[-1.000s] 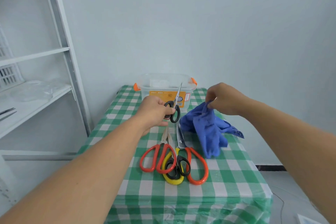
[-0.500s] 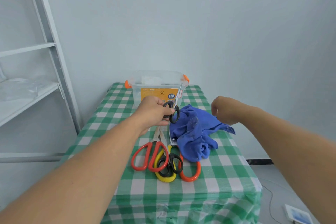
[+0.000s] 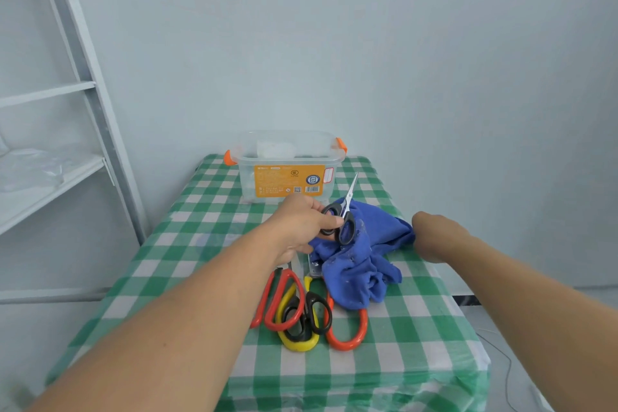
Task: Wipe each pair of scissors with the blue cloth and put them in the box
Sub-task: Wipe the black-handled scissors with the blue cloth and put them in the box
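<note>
Perhaps four scissors (image 3: 343, 211) (one held), one cloth (image 3: 354, 264), one box (image 3: 284, 177)

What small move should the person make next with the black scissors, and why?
Probably the right hand should lift the blue cloth to the blades. The left hand holds the black-handled scissors by the handles, blades uncovered, so wiping seems due before the box.

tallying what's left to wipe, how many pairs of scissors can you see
4. Black pair in the left hand; red pair, yellow-black pair, orange pair on the table, the last partly under the blue cloth. More may hide under it or in the box.
</note>
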`<action>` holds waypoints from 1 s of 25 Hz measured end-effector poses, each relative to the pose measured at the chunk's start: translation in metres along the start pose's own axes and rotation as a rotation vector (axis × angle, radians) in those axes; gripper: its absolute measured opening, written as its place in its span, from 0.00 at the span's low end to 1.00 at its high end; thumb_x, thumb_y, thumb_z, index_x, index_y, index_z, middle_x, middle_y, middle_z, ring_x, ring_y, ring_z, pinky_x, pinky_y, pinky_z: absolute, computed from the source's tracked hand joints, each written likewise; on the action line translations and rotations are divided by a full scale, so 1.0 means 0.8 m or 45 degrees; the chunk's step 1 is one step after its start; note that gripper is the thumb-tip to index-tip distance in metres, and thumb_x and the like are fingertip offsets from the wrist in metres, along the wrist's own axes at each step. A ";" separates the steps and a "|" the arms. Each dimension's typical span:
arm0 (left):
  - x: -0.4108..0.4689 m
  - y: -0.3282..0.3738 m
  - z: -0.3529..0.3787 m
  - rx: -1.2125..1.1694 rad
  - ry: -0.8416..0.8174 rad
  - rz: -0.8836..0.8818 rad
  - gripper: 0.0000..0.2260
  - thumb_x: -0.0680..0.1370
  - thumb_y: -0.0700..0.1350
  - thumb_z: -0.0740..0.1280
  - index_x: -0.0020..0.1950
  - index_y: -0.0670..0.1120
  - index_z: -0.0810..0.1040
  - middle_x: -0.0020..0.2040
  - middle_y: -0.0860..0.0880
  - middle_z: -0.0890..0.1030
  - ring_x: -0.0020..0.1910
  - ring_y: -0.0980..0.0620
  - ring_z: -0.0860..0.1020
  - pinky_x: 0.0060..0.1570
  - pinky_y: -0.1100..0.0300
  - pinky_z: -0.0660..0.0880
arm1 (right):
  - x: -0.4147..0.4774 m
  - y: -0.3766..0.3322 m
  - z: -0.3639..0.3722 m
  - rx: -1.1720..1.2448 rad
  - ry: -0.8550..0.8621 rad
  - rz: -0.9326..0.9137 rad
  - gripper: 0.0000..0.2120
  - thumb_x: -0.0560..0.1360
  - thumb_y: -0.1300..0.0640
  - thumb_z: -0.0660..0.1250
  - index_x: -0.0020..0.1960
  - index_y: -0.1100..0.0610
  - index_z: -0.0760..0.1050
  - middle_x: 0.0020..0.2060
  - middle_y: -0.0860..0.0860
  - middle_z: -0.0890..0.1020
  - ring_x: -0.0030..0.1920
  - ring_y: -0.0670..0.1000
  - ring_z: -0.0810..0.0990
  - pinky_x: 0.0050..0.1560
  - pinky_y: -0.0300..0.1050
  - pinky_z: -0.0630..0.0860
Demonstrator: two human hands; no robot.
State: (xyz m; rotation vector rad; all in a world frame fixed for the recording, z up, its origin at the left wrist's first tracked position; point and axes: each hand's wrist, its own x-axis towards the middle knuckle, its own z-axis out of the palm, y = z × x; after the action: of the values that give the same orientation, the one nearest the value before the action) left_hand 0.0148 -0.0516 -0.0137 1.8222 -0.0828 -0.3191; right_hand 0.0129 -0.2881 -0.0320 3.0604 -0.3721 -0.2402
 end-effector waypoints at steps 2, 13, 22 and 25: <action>0.005 0.001 0.005 -0.066 -0.016 -0.018 0.07 0.76 0.41 0.74 0.44 0.45 0.76 0.38 0.48 0.84 0.39 0.52 0.83 0.59 0.41 0.76 | 0.008 0.007 0.006 0.046 0.002 0.043 0.04 0.79 0.63 0.59 0.51 0.56 0.65 0.39 0.51 0.71 0.36 0.50 0.71 0.36 0.43 0.68; 0.024 0.013 0.079 -0.732 -0.093 -0.071 0.06 0.79 0.35 0.70 0.44 0.42 0.75 0.40 0.43 0.82 0.39 0.49 0.83 0.47 0.47 0.82 | 0.027 0.012 -0.043 0.754 0.922 -0.130 0.07 0.80 0.58 0.63 0.47 0.60 0.76 0.39 0.54 0.80 0.40 0.59 0.75 0.40 0.49 0.69; 0.034 0.015 0.005 -0.646 0.230 0.116 0.05 0.77 0.36 0.72 0.49 0.40 0.76 0.45 0.42 0.83 0.38 0.52 0.84 0.43 0.54 0.84 | 0.027 -0.053 -0.055 1.922 0.636 -0.197 0.12 0.76 0.69 0.67 0.56 0.57 0.76 0.45 0.52 0.81 0.40 0.48 0.80 0.32 0.33 0.76; 0.035 0.008 -0.023 -0.575 0.282 0.140 0.05 0.77 0.36 0.72 0.46 0.40 0.77 0.44 0.41 0.83 0.42 0.48 0.84 0.42 0.57 0.84 | 0.026 -0.079 -0.062 2.080 0.461 -0.312 0.09 0.75 0.71 0.66 0.43 0.58 0.80 0.34 0.54 0.81 0.37 0.56 0.78 0.38 0.46 0.77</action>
State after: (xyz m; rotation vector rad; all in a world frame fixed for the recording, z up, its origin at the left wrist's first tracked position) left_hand 0.0468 -0.0425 -0.0080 1.3873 0.0416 -0.0484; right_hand 0.0556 -0.2306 0.0100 4.4915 -0.1589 1.2270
